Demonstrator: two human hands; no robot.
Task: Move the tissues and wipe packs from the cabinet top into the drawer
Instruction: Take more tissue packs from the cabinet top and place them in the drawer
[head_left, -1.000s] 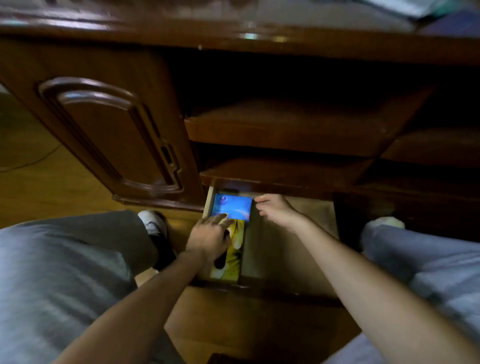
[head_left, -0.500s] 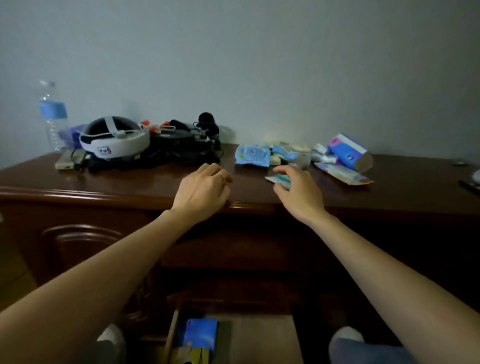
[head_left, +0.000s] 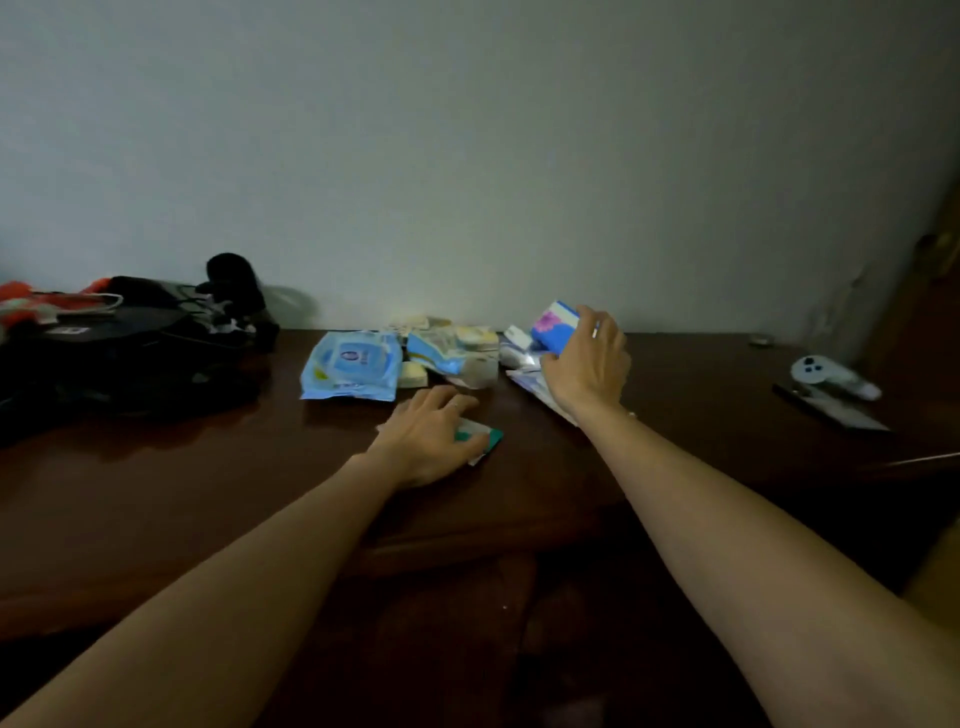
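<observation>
While the right hand clasps the blue tissue pack, the left hand, covering the teal sachet, should pinch its edge before lifting.

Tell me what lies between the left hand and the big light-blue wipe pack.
Nothing visible does. The left hand rests on a small teal packet, and only bare cabinet top separates it from the light-blue wipe pack just beyond.
</observation>
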